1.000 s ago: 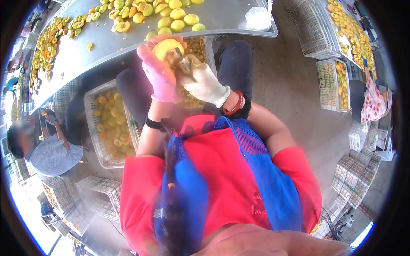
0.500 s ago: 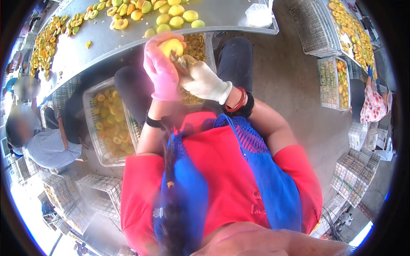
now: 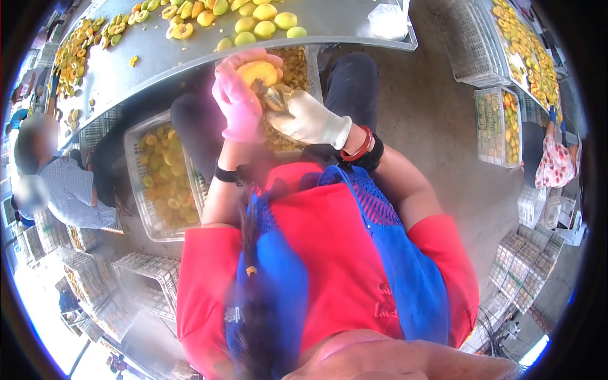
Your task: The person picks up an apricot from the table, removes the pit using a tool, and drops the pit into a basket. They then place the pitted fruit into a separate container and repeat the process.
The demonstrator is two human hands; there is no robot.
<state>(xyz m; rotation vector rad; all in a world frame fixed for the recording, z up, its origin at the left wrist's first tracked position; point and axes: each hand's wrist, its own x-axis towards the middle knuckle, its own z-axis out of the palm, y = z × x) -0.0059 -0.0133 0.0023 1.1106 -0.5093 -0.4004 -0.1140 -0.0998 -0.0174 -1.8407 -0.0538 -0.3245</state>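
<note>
In the head view my left hand (image 3: 237, 95), in a pink-looking glove, is closed around a yellow apricot (image 3: 258, 73) in front of my lap. The fruit's orange-yellow flesh faces up between thumb and fingers. My right hand (image 3: 304, 117), in a white glove with a stained thumb and fingers, grips a short metal tool (image 3: 274, 99). Its tip is close against the lower side of the apricot; the exact contact is hidden. Beneath both hands stands a crate of small brownish-yellow pieces (image 3: 294, 69), partly covered by them.
Ahead, a metal table (image 3: 155, 60) carries whole apricots (image 3: 265, 29), cut halves (image 3: 76, 60) and a white plastic bag (image 3: 387, 22). A crate of fruit (image 3: 168, 177) stands by my left leg. Co-workers sit left and right, among stacked crates (image 3: 529, 263).
The apricot has turned in my left hand, showing more of its flesh. My right hand has shifted slightly right and down with the tool. At the left, a co-worker has changed posture.
</note>
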